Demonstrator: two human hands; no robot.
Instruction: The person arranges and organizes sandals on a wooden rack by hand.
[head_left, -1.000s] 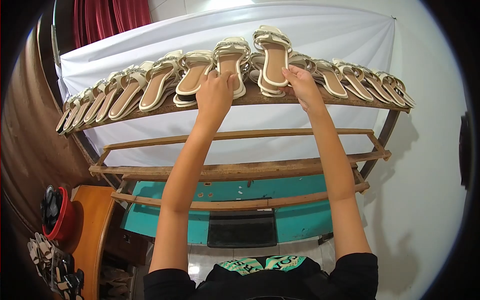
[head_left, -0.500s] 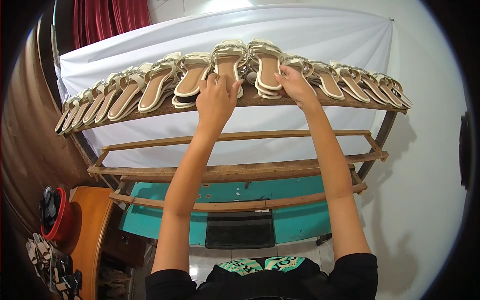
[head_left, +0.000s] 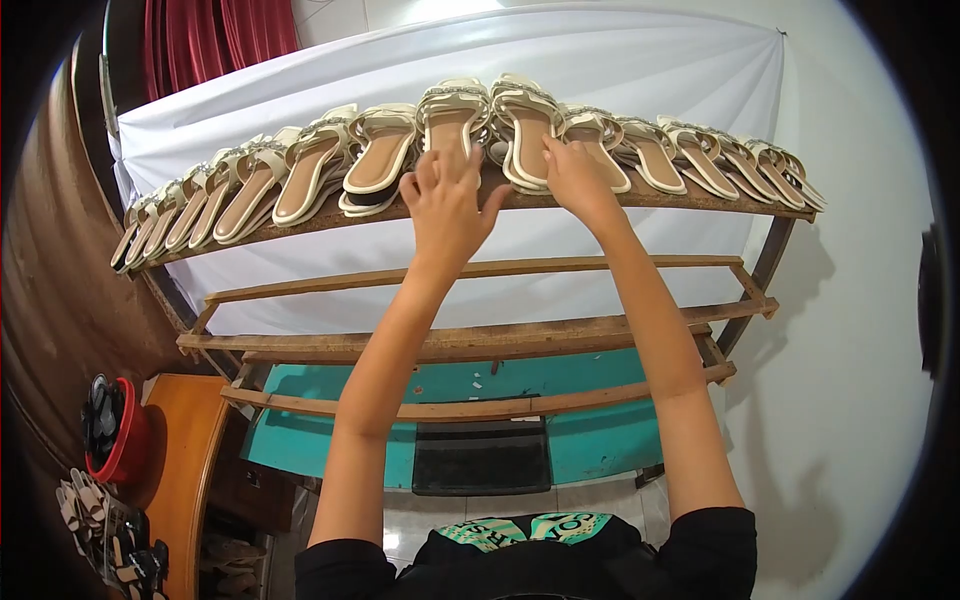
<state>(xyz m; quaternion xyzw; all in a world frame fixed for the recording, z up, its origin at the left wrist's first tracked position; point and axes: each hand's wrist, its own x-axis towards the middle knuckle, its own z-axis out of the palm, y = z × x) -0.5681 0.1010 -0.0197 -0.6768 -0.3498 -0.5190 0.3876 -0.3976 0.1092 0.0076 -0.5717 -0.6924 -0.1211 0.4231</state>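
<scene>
Cream slide sandals with tan insoles stand in stacks along a wooden rack. My left hand (head_left: 448, 205) is open, fingers spread, in front of a sandal (head_left: 450, 130) near the middle and covering its lower end. My right hand (head_left: 582, 182) is closed at the edge of the neighbouring sandal (head_left: 530, 135), its fingertips over the insole near the heel end. Another sandal (head_left: 597, 150) stands just to the right, partly behind that hand. To the left of my left hand, a sandal (head_left: 383, 160) rests on top of others.
Wooden bars (head_left: 480, 343) run below the top shelf, above a teal table (head_left: 300, 430) with a black mat (head_left: 482, 460). White cloth (head_left: 640, 60) hangs behind. At lower left are a red basin (head_left: 128, 440) with dark footwear, an orange-brown cabinet (head_left: 185, 430) and more sandals (head_left: 85, 505).
My left hand has come off the sandal and spread its fingers, moving slightly right. My right hand has shifted left and turned, its fingers now further over the sandal's insole.
</scene>
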